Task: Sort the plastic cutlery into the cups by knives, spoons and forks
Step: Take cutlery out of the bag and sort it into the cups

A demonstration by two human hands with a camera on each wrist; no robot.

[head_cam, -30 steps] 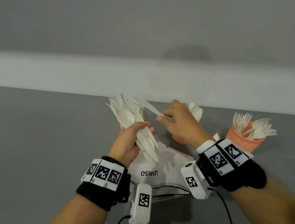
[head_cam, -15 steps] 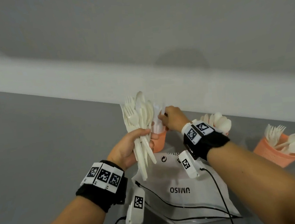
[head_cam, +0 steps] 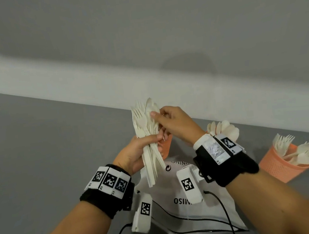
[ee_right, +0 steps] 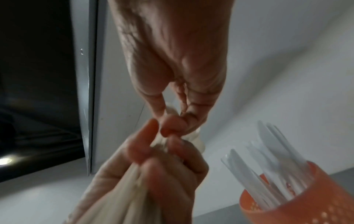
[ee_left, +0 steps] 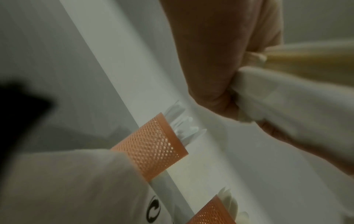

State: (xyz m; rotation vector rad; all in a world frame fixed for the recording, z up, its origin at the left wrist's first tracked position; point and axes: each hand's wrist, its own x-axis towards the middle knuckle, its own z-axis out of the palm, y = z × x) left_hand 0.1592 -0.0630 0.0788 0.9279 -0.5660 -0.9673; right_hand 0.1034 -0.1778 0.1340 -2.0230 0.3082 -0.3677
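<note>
My left hand (head_cam: 150,145) grips a bundle of white plastic cutlery (head_cam: 145,128) upright above the table, forks and spoons showing at its top. My right hand (head_cam: 156,116) reaches into the bundle's upper part and pinches one piece; I cannot tell which kind. In the right wrist view the right fingertips (ee_right: 168,116) meet just above the left hand (ee_right: 153,169). Three orange mesh cups stand behind: the knife cup (ee_right: 287,204) (ee_left: 153,145), largely hidden by the hands in the head view, the spoon cup (head_cam: 224,129) behind my right wrist, and the fork cup (head_cam: 281,165) at the right.
A clear plastic bag (head_cam: 176,202) with printed lettering lies on the grey table (head_cam: 42,164) under my wrists. Black cables run from the wrist cameras across it. A white wall ledge (head_cam: 72,83) borders the table's far edge.
A second ago my right hand held a knife pulled from the bundle. It carried it to the knife cup, then came back and now pinches another piece in the bundle.
</note>
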